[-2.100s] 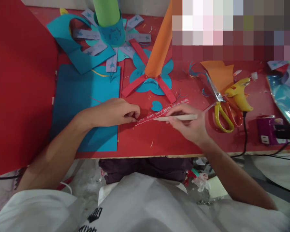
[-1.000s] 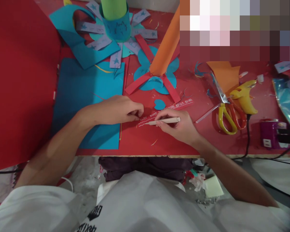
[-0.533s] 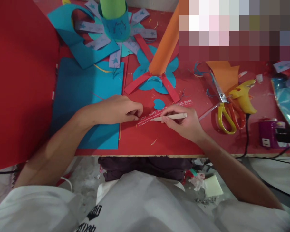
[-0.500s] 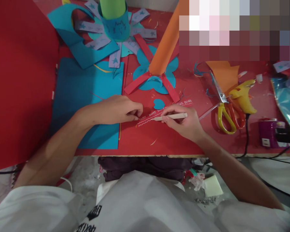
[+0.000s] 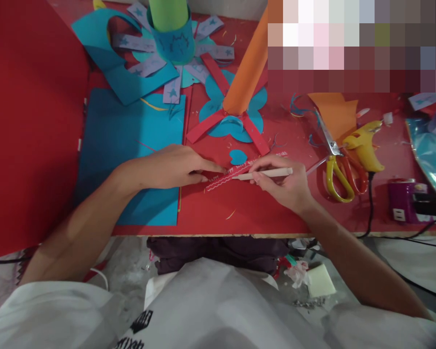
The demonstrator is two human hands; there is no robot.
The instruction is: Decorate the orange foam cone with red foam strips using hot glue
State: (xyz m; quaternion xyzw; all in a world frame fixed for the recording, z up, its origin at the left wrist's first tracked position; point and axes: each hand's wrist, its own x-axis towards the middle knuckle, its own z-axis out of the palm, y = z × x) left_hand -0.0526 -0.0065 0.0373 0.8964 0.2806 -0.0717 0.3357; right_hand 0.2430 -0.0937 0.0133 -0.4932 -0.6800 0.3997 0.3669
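My right hand [image 5: 285, 182] is closed around a whitish pen [image 5: 271, 173], its tip pointing left onto a narrow red paper strip [image 5: 223, 180]. White lettering and a white wavy line run along the strip, and my right fingers hide part of it. My left hand [image 5: 178, 167] rests at the strip's left end, index finger stretched out onto it, thumb apart. Under my left wrist lies a stack of blue sheets [image 5: 152, 206]. Just above the strip sits a small blue paper heart [image 5: 238, 157].
Behind stand an orange paper tube [image 5: 245, 72] on a blue flower base and a green tube [image 5: 169, 14] in a blue paper ring. To the right are scissors [image 5: 337, 174], a yellow glue gun [image 5: 365, 143] with a cord, and a purple box [image 5: 403, 201].
My right hand and the pen have shifted slightly right along the strip. My left index finger has straightened and reached further right over the lettering.
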